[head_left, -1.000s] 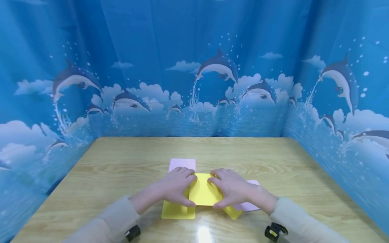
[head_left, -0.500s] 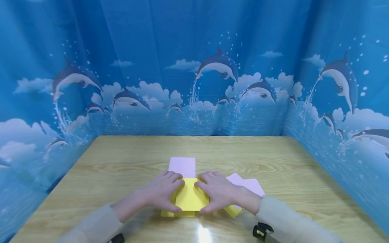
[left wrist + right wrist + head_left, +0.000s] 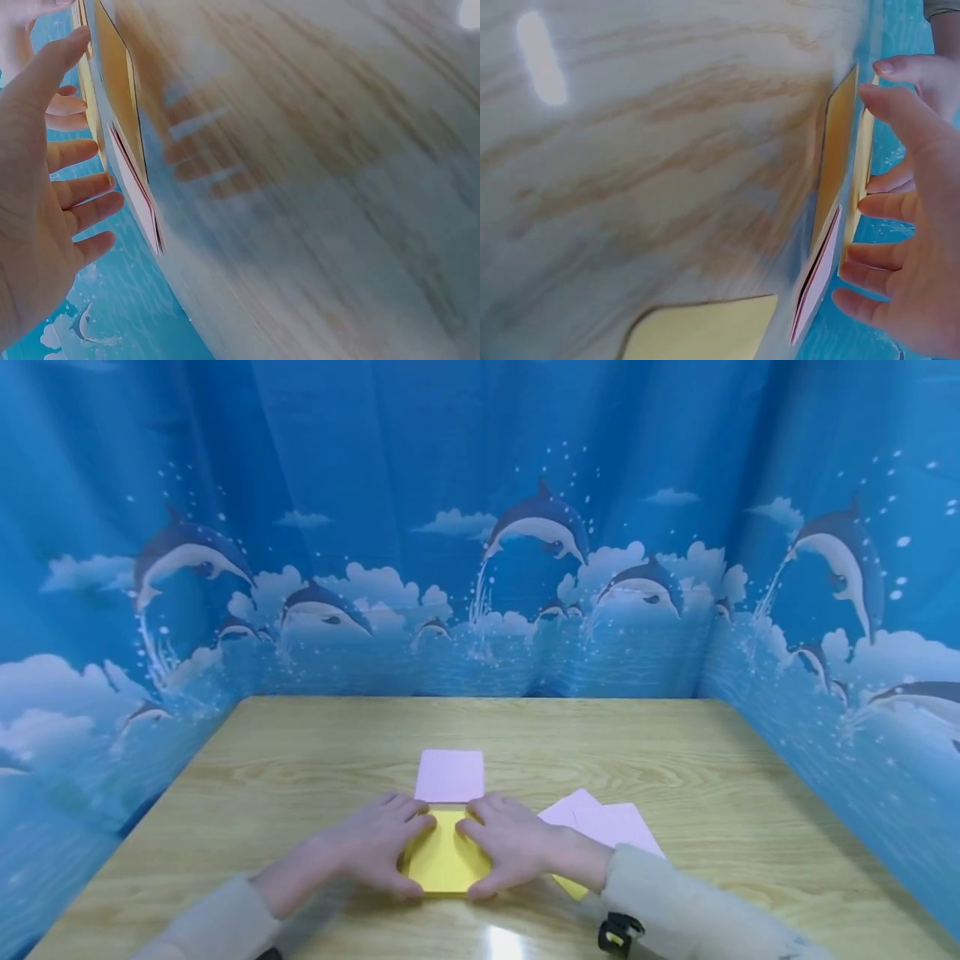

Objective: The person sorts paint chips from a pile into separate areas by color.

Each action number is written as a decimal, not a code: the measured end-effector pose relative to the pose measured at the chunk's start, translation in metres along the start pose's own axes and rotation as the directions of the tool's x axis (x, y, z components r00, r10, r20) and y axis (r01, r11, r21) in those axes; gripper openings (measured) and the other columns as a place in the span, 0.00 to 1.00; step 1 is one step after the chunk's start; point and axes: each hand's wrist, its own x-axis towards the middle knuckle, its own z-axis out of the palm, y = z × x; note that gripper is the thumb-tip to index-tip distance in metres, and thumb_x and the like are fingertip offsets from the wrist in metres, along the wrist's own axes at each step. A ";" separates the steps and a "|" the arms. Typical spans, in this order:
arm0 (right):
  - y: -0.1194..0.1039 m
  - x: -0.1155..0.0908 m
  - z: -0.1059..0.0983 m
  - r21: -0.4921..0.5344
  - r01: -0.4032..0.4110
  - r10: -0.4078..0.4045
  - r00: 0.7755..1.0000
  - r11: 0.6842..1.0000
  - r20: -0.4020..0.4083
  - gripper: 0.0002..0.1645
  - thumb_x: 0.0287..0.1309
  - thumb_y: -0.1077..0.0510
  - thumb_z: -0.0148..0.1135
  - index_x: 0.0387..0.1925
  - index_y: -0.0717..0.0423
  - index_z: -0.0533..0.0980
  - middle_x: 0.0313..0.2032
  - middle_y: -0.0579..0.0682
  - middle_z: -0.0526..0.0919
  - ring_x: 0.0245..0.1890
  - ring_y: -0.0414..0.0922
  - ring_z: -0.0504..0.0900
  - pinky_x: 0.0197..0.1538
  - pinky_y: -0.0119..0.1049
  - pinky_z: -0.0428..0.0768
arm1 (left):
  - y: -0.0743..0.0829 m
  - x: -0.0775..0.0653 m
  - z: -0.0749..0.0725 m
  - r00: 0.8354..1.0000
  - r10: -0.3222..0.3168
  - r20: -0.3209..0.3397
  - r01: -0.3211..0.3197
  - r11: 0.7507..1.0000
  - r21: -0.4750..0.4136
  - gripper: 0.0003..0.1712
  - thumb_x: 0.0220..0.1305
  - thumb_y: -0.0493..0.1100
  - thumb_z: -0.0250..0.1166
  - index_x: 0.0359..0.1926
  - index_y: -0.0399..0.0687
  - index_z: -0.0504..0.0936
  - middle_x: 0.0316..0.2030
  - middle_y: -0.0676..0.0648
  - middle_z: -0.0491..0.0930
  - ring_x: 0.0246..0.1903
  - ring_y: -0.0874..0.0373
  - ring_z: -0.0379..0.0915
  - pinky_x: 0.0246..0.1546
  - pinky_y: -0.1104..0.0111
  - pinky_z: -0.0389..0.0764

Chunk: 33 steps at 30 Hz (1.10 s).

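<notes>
My left hand (image 3: 378, 847) and right hand (image 3: 513, 845) hold a yellow square card (image 3: 447, 856) between them, gripping its left and right edges with thumbs and fingers. In the right wrist view the held card (image 3: 860, 169) hovers slightly above another yellow card (image 3: 835, 142) lying on the table. Just beyond, a pink square card (image 3: 450, 775) lies flat. The left wrist view shows the left hand (image 3: 34, 195) with its thumb at the held card's edge, and the pink card (image 3: 136, 191) past the lower yellow one (image 3: 120, 79).
Right of my hands, overlapping pink cards (image 3: 621, 827) lie at an angle, with a yellow card's corner (image 3: 570, 887) showing beside my right forearm. The wooden table (image 3: 322, 752) ends at a blue dolphin curtain (image 3: 375, 643) at the back and sides.
Both hands have carried the yellow card leftward and nearer to me, over the yellow card on the table. The far pink card and more of the right-hand pink cards are now uncovered.
</notes>
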 end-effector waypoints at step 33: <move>-0.007 0.014 0.005 -0.001 -0.046 0.046 0.996 0.999 0.081 0.48 0.41 0.25 0.60 0.56 0.52 0.68 0.51 0.50 0.70 0.50 0.43 0.68 0.45 0.34 0.70 | -0.009 -0.002 0.009 0.999 0.017 0.045 -0.020 0.998 0.065 0.49 0.46 0.79 0.54 0.57 0.47 0.71 0.52 0.46 0.70 0.54 0.53 0.64 0.57 0.54 0.63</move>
